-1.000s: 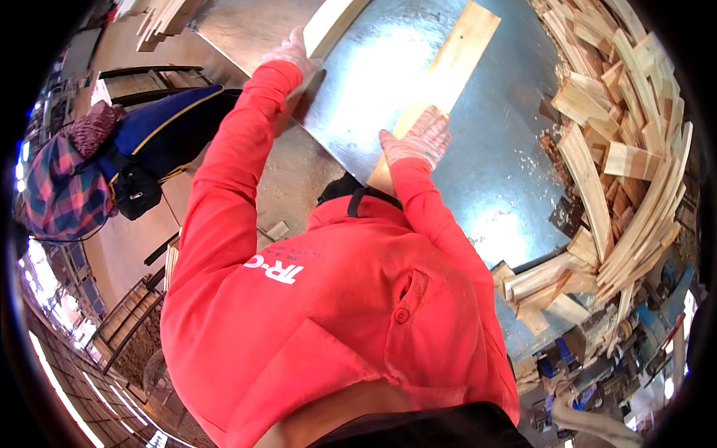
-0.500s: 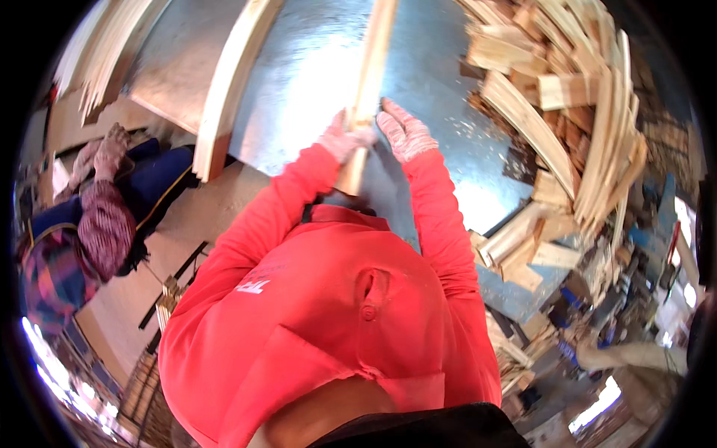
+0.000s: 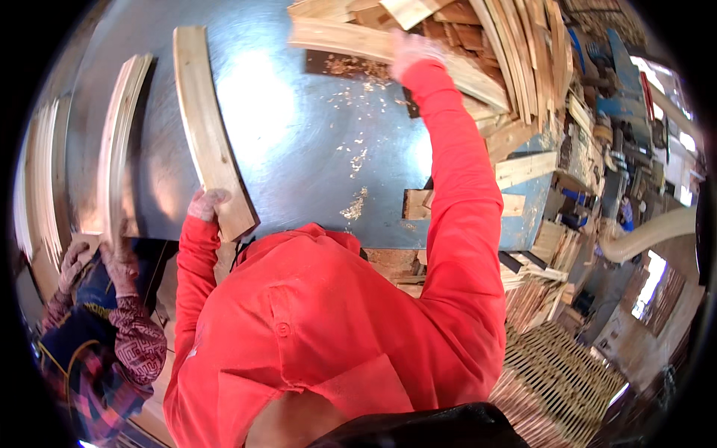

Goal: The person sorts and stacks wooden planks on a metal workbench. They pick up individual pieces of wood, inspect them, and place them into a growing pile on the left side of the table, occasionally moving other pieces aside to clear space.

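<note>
My left hand (image 3: 207,204), in a pale glove, is closed round the near left edge of a long wooden board (image 3: 200,104). This board lies lengthwise on the metal tabletop (image 3: 299,160), its near end close to my body. My right arm stretches far out to the right. At its end my gloved right hand (image 3: 414,54) lies over a second, slightly curved wooden board (image 3: 340,39) on top of the scrap pile. Motion smears the right fingers, so their grip on that board does not show.
Offcuts (image 3: 455,33) and long strips (image 3: 523,52) are heaped at the far right. Wood shavings (image 3: 357,201) dot the table. At left, a co-worker's hands (image 3: 116,261) touch a stack of boards (image 3: 119,142). A slatted wooden stack (image 3: 560,381) stands at lower right.
The board between my hands has shifted left, with only my left hand on it. My right hand has left it and reached out to the pile. The view has turned toward the right.
</note>
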Demonstrator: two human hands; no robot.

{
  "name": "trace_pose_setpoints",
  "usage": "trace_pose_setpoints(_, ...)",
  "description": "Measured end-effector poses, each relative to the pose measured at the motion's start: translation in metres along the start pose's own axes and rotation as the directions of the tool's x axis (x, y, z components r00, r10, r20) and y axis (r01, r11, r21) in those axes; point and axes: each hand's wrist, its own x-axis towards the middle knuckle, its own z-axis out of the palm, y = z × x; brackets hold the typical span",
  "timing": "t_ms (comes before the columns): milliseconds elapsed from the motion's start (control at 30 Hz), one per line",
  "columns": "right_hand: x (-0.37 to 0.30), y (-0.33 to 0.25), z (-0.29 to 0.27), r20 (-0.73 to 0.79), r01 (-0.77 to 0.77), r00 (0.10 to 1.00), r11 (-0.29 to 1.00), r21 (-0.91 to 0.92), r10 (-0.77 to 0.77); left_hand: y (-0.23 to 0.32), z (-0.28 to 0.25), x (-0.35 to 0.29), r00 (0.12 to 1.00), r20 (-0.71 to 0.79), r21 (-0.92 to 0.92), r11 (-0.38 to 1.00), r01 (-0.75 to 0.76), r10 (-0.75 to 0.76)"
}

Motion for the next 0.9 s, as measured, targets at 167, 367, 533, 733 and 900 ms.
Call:
trace_pose_setpoints(167,-0.001,-0.1,-0.024,0.272,0.103,0.875,0.703,0.704,-0.4,0.029,0.053,-0.021,0.958,-0.274,-0.028,0.996,0.086,-0.09)
trace_pose_setpoints(367,0.015,-0.218,0.021,0.336,-0.317,0.941,0.468,0.825,0.043,-0.015,-0.05,0.006,0.892,-0.444,0.201,0.98,0.013,0.079)
trace_pose_setpoints(533,-0.054,-0.331,0.06,-0.018,-0.084,0.993,0.831,0.551,0.113,-0.044,-0.161,-0.036,0.889,-0.41,0.423,0.906,-0.015,0.206)
trace_pose_setpoints(733,-0.079,-0.265,0.018,0.087,0.005,0.992,0.713,0.702,-0.092,0.049,-0.055,-0.053,0.825,-0.537,0.678,0.672,0.297,0.177)
trace_pose_setpoints(900,-0.08,-0.219,0.01,0.168,-0.028,0.971,0.617,0.786,-0.17,0.067,-0.016,-0.058,0.744,-0.597,0.735,0.576,0.358,0.299)
